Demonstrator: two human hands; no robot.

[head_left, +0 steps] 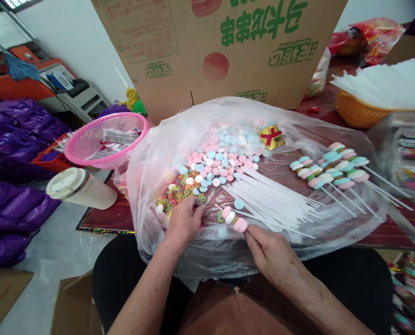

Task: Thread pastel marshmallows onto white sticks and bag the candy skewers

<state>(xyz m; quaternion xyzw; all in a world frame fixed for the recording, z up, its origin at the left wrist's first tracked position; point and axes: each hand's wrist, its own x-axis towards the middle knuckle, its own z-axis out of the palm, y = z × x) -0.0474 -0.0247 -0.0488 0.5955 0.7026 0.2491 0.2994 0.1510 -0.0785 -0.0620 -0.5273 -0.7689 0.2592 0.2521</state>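
My left hand (pixel 185 217) reaches into the pile of small coloured ring candies (pixel 179 191), fingers curled down and pinched on them. My right hand (pixel 267 251) grips a white stick threaded with pink, white and green candies (pixel 233 218), its tip pointing left toward the left hand. Round pink, blue and white marshmallow candies (pixel 217 166) lie heaped on a clear plastic sheet (pixel 151 158). Bare white sticks (pixel 273 200) lie fanned beside my right hand. Several finished candy skewers (pixel 333 170) rest on the right of the sheet.
A large cardboard box (pixel 221 46) stands behind the sheet. A pink basket (pixel 105 139) and a lidded beige cup (pixel 81 188) are at left. An orange basket with white sticks (pixel 368 114) sits at right. Purple bags (pixel 15 153) fill the far left.
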